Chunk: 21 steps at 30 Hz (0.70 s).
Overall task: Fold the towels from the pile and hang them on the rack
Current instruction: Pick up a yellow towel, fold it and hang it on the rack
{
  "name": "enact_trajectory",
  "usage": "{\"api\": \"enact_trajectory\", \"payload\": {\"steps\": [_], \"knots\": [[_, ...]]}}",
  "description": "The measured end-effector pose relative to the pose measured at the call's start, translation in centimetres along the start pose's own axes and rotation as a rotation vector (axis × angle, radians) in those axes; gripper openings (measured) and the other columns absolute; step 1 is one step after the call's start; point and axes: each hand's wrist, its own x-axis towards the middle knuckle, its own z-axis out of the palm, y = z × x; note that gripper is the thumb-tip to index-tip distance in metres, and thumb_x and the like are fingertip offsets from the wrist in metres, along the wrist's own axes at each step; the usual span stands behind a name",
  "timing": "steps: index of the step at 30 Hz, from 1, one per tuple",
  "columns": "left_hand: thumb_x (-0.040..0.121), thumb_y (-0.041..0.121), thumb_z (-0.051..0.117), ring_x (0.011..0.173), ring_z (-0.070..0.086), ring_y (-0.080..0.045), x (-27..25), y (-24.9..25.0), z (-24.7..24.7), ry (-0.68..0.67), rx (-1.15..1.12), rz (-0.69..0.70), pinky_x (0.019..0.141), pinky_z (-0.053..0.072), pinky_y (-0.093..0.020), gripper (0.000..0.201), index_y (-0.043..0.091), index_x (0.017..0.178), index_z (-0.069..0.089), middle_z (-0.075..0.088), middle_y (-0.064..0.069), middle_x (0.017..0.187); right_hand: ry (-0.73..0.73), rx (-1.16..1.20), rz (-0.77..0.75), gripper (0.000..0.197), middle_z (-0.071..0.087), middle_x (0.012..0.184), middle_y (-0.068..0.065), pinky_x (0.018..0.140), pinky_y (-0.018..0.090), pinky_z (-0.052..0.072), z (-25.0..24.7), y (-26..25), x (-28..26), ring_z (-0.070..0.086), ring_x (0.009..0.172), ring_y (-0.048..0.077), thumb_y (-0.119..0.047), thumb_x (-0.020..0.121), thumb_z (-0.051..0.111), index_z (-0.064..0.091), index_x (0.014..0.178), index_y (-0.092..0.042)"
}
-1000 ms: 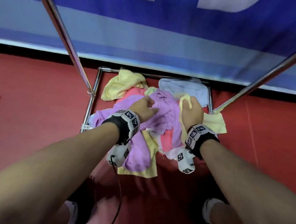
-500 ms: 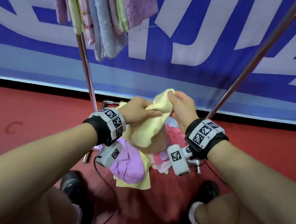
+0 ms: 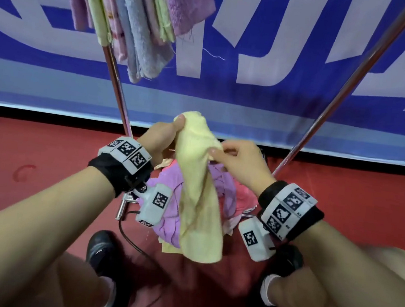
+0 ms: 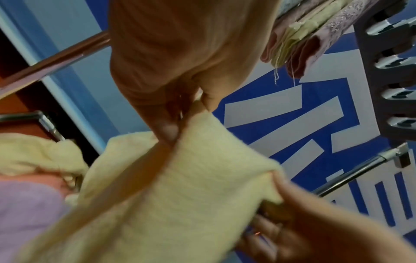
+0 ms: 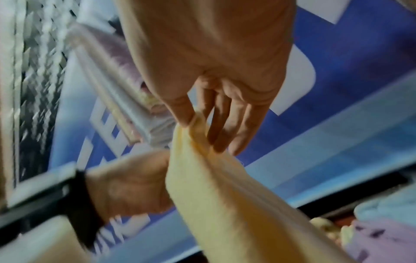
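Observation:
A pale yellow towel (image 3: 199, 193) hangs lifted above the pile of purple, pink and yellow towels (image 3: 163, 206) on the red floor. My left hand (image 3: 163, 134) pinches the yellow towel (image 4: 180, 178) at its top corner between thumb and fingers. My right hand (image 3: 236, 157) pinches the towel's edge (image 5: 202, 142) a little lower and to the right. Several folded towels (image 3: 136, 16) hang on the rack at the upper left. Two slanted chrome rack poles (image 3: 118, 87) stand either side of the pile.
A blue and white banner (image 3: 256, 59) covers the wall behind the rack. The right rack pole (image 3: 339, 97) slants up to the right. My black shoes (image 3: 101, 250) stand on the red floor near the pile. A black cable (image 3: 134, 243) trails by the left foot.
Both hands pulled the yellow towel out of the pile and raised it. The left hand now holds its corner higher; the right hand has shifted to the side edge, and the towel hangs longer.

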Motion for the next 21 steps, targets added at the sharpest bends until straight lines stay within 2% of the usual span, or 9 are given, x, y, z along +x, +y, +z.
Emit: {"api": "enact_trajectory", "payload": {"steps": [1, 3, 5, 7, 10, 12, 15, 17, 21], "knots": [[0.104, 0.045, 0.046, 0.084, 0.065, -0.021, 0.0, 0.3, -0.2, 0.025, 0.05, 0.012, 0.073, 0.057, -0.034, 0.045, 0.006, 0.114, 0.065, 0.068, -0.009, 0.102, 0.037, 0.068, -0.007, 0.03, 0.062, 0.061, -0.012, 0.082, 0.049, 0.056, -0.2, -0.3, 0.6, 0.058, 0.065, 0.014, -0.027, 0.093, 0.072, 0.063, 0.068, -0.013], [0.104, 0.048, 0.044, 0.083, 0.067, -0.019, 0.0, 0.9, -0.2, 0.043, 0.15, 0.06, 0.058, 0.056, -0.03, 0.052, 0.003, 0.123, 0.062, 0.067, -0.007, 0.108, 0.099, 0.219, -0.023, 0.04, 0.043, 0.061, -0.009, 0.073, 0.048, 0.051, -0.4, -1.0, 1.6, 0.043, 0.065, 0.012, -0.029, 0.097, 0.067, 0.045, 0.065, -0.02], [0.098, 0.061, 0.046, 0.094, 0.068, -0.019, -0.5, 0.7, 0.5, 0.005, 0.297, 0.163, 0.069, 0.06, -0.037, 0.06, 0.01, 0.124, 0.06, 0.065, -0.004, 0.116, 0.12, 0.183, -0.053, 0.043, 0.035, 0.059, -0.01, 0.061, 0.036, 0.036, -0.4, -1.3, 2.2, 0.035, 0.06, 0.009, -0.035, 0.098, 0.066, 0.038, 0.067, -0.024], [0.09, 0.07, 0.05, 0.095, 0.068, -0.021, -1.5, 0.2, 1.6, -0.128, 0.326, 0.259, 0.078, 0.06, -0.046, 0.065, 0.011, 0.114, 0.063, 0.068, -0.009, 0.109, 0.132, 0.049, -0.089, 0.045, 0.034, 0.052, -0.012, 0.056, 0.031, 0.028, -0.1, -1.6, 2.3, 0.03, 0.053, 0.008, -0.038, 0.097, 0.068, 0.038, 0.066, -0.023], [0.097, 0.057, 0.052, 0.082, 0.063, -0.025, -2.6, 0.6, 2.5, -0.233, 0.081, 0.247, 0.066, 0.058, -0.036, 0.061, -0.001, 0.108, 0.068, 0.066, -0.012, 0.085, 0.226, 0.045, -0.099, 0.048, 0.038, 0.046, -0.012, 0.052, 0.023, 0.029, 0.3, -1.8, 2.7, 0.033, 0.051, 0.008, -0.04, 0.091, 0.075, 0.041, 0.064, -0.021], [0.099, 0.053, 0.051, 0.082, 0.068, -0.023, -2.7, 1.2, 2.5, -0.275, 0.009, 0.214, 0.074, 0.059, -0.034, 0.054, 0.003, 0.101, 0.071, 0.07, -0.002, 0.075, 0.288, 0.056, -0.1, 0.055, 0.032, 0.047, -0.009, 0.052, 0.026, 0.027, 0.1, -1.8, 3.0, 0.028, 0.054, 0.01, -0.043, 0.085, 0.08, 0.038, 0.06, -0.016], [0.093, 0.031, 0.069, 0.087, 0.072, -0.02, -2.6, 0.7, 2.6, -0.381, 0.098, 0.224, 0.084, 0.059, -0.033, 0.03, 0.002, 0.1, 0.072, 0.076, -0.011, 0.091, 0.352, 0.051, -0.063, 0.063, 0.028, 0.05, -0.007, 0.055, 0.033, 0.028, -0.4, -1.8, 3.4, 0.027, 0.056, 0.014, -0.049, 0.079, 0.082, 0.036, 0.054, -0.015], [0.084, 0.017, 0.08, 0.082, 0.072, -0.018, -2.6, -0.2, 2.8, -0.291, 0.234, 0.262, 0.085, 0.061, -0.037, 0.022, -0.001, 0.095, 0.072, 0.077, -0.016, 0.091, 0.329, 0.074, -0.009, 0.064, 0.028, 0.052, -0.004, 0.056, 0.032, 0.028, -0.4, -1.8, 3.2, 0.028, 0.056, 0.014, -0.052, 0.079, 0.083, 0.035, 0.051, -0.018], [0.084, 0.019, 0.08, 0.073, 0.072, -0.014, -2.6, -0.2, 2.5, -0.168, 0.373, 0.361, 0.075, 0.06, -0.037, 0.015, 0.004, 0.081, 0.076, 0.076, -0.011, 0.08, 0.332, 0.102, 0.038, 0.066, 0.029, 0.052, -0.003, 0.056, 0.037, 0.036, -0.8, -1.6, 3.1, 0.032, 0.056, 0.014, -0.054, 0.077, 0.082, 0.033, 0.049, -0.02]]}}
